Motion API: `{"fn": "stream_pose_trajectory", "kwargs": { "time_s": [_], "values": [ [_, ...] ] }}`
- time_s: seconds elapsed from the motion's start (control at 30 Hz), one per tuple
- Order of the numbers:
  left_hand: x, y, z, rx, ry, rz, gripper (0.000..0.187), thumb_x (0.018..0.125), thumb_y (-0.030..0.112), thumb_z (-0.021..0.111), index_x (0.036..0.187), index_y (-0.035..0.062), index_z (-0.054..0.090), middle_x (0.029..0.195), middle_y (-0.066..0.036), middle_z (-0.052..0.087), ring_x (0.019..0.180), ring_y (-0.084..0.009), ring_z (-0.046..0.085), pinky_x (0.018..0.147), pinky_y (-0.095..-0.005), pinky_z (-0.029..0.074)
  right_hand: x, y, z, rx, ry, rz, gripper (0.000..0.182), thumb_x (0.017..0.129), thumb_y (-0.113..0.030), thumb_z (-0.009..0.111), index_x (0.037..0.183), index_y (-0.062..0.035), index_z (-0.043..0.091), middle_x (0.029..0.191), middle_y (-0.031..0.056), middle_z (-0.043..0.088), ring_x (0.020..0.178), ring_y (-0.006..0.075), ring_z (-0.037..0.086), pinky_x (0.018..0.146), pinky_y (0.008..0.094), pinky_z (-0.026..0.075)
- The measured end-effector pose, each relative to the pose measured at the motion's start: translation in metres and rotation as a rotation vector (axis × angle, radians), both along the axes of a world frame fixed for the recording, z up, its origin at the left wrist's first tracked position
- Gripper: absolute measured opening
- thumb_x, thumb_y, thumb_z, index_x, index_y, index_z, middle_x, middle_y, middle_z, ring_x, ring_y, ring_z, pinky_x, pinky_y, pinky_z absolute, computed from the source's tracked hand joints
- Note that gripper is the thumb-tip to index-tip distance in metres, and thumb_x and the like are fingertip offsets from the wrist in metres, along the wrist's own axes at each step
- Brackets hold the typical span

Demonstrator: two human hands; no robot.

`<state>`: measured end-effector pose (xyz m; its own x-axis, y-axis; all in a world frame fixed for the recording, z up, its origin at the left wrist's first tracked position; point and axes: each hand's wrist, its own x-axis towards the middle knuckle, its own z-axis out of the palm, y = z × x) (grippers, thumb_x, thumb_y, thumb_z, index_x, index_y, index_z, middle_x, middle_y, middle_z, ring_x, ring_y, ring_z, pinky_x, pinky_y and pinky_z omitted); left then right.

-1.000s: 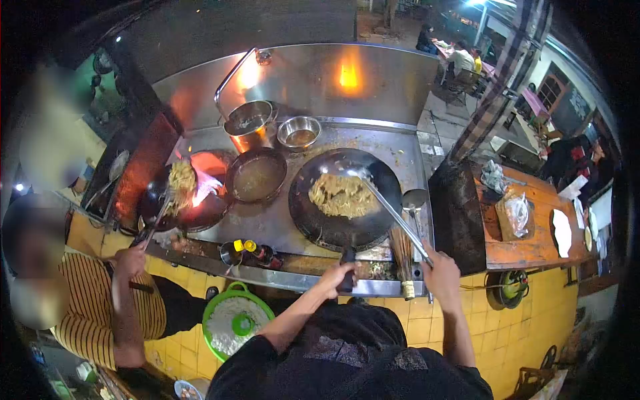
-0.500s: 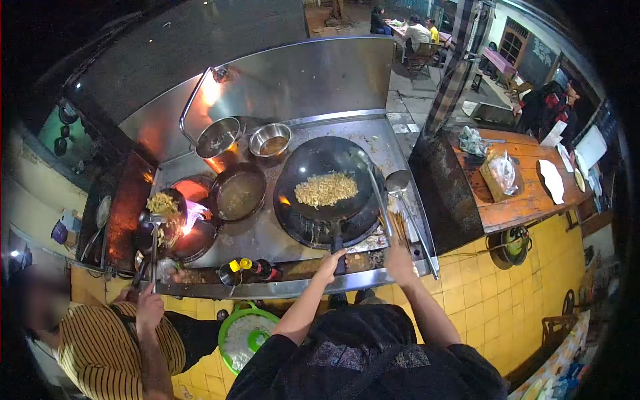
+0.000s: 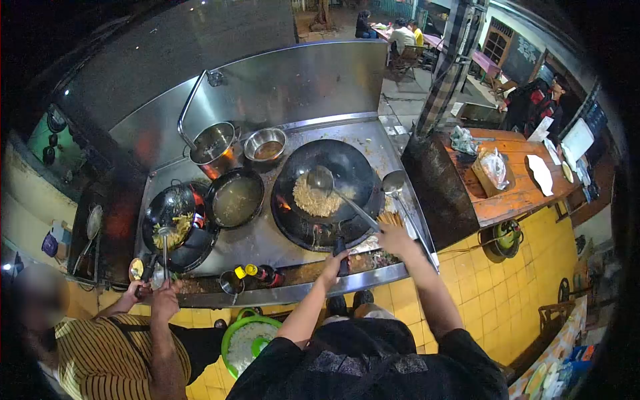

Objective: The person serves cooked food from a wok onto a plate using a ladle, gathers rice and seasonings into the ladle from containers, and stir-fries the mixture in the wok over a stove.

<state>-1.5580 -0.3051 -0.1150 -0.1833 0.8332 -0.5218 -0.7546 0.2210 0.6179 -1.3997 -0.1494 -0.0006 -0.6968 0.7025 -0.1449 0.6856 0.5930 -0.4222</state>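
My left hand (image 3: 331, 269) is wrapped round the dark handle of a large black wok (image 3: 350, 160) on the stove. Inside the wok lies a heap of brown fried rice (image 3: 312, 204). My right hand (image 3: 397, 241) grips the long handle of a metal ladle (image 3: 363, 217). Its round bowl rests on the upper right part of the rice. A second ladle (image 3: 393, 181) lies on the counter right of the wok, near my right forearm.
At left a co-worker in a striped shirt (image 3: 113, 353) works a smaller wok (image 3: 160, 207) of food. Between the woks stand a pan of liquid (image 3: 235, 199), a metal pot (image 3: 215, 150) and a metal bowl (image 3: 265, 145). Bottles (image 3: 268, 275) line the front edge; a wooden table (image 3: 503, 193) stands right.
My right hand has brought the ladle from the wok's right rim leftward onto the rice. The co-worker's wok is lower, on its burner, and the tall flame there has shrunk.
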Motion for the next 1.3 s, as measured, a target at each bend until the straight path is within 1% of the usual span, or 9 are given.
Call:
{"fn": "stream_pose_trajectory", "kwargs": {
  "time_s": [0.1,0.23,0.33,0.47,0.57,0.73,0.97,1.13,1.3],
  "values": [
    [0.001,-0.008,-0.001,-0.026,-0.011,-0.016,0.016,0.088,0.016,0.063,0.088,0.0045,0.053,0.072,-0.005,0.057,0.06,-0.0154,0.058,0.054,-0.0318,0.052,-0.044,-0.029,-0.052,0.215,-0.066,-0.061,0.043,0.089,-0.029,0.052,0.124,-0.0038,0.054,0.097,0.0268,0.064,0.092,0.0409,0.062,0.081,0.0477,0.048],
    [-0.006,-0.002,-0.004,-0.015,-0.07,-0.018,0.014,0.089,0.014,0.062,0.086,0.0031,0.054,0.072,-0.006,0.058,0.062,-0.0171,0.059,0.057,-0.0324,0.054,0.009,0.023,0.072,-0.294,-0.214,0.16,0.048,0.089,-0.03,0.051,0.12,0.0066,0.053,0.089,0.0278,0.065,0.085,0.0445,0.063,0.079,0.0467,0.051],
    [-0.006,0.0,0.01,-0.027,-0.202,-0.017,0.012,0.089,0.013,0.059,0.089,0.0017,0.056,0.071,-0.007,0.058,0.061,-0.0189,0.06,0.059,-0.0333,0.054,0.007,0.029,0.096,-0.101,-0.225,0.031,0.044,0.089,-0.032,0.049,0.114,0.0033,0.058,0.091,0.0296,0.064,0.087,0.0447,0.063,0.08,0.0471,0.051],
    [-0.015,0.008,0.024,-0.048,-0.08,-0.192,0.015,0.09,0.015,0.054,0.083,0.0027,0.058,0.069,-0.008,0.058,0.057,-0.0197,0.057,0.056,-0.0331,0.052,-0.036,-0.014,-0.013,0.014,-0.097,-0.246,0.038,0.091,-0.032,0.048,0.118,-0.0064,0.055,0.089,0.0254,0.064,0.085,0.0409,0.063,0.071,0.0466,0.052],
    [0.017,0.016,0.089,-0.346,-0.173,0.067,0.02,0.091,0.017,0.053,0.075,0.0051,0.054,0.068,-0.008,0.056,0.057,-0.0187,0.055,0.055,-0.0314,0.048,-0.007,-0.031,0.135,-0.438,-0.226,-0.03,0.041,0.09,-0.032,0.051,0.125,-0.0099,0.051,0.074,0.0199,0.065,0.066,0.0378,0.064,0.058,0.0475,0.051],
    [0.036,-0.032,0.234,-0.09,-0.615,-0.089,0.016,0.089,0.013,0.058,0.078,0.0045,0.052,0.069,-0.005,0.053,0.068,-0.017,0.055,0.067,-0.0291,0.049,0.059,-0.046,0.189,0.3,-0.336,0.225,0.041,0.082,-0.021,0.056,0.123,-0.0179,0.056,0.07,0.0181,0.064,0.062,0.035,0.064,0.058,0.0456,0.052],
    [0.03,-0.034,0.165,-0.342,-0.079,-0.098,0.023,0.089,0.026,0.058,0.077,0.0067,0.056,0.065,-0.004,0.056,0.059,-0.0166,0.056,0.055,-0.0289,0.047,0.092,-0.056,0.166,0.274,-0.167,0.293,0.046,0.082,-0.012,0.051,0.128,-0.016,0.055,0.068,0.0164,0.063,0.062,0.0343,0.065,0.055,0.0464,0.052],
    [0.057,-0.046,0.189,-0.109,-0.225,-0.295,0.023,0.088,0.023,0.056,0.07,0.0078,0.053,0.063,-0.004,0.055,0.057,-0.0177,0.055,0.058,-0.0299,0.048,0.102,-0.048,0.138,0.218,-0.11,0.264,0.052,0.079,-0.009,0.053,0.13,-0.0106,0.051,0.074,0.0181,0.063,0.072,0.036,0.065,0.062,0.0455,0.052],
    [0.045,-0.016,0.119,-0.193,-0.218,0.062,0.012,0.087,0.011,0.058,0.081,0.0043,0.05,0.068,-0.005,0.052,0.06,-0.0142,0.053,0.057,-0.027,0.047,0.105,-0.047,0.141,0.163,-0.226,0.173,0.05,0.082,-0.009,0.048,0.132,-0.0107,0.05,0.074,0.0204,0.063,0.074,0.0375,0.065,0.065,0.045,0.053]
  ]
}}
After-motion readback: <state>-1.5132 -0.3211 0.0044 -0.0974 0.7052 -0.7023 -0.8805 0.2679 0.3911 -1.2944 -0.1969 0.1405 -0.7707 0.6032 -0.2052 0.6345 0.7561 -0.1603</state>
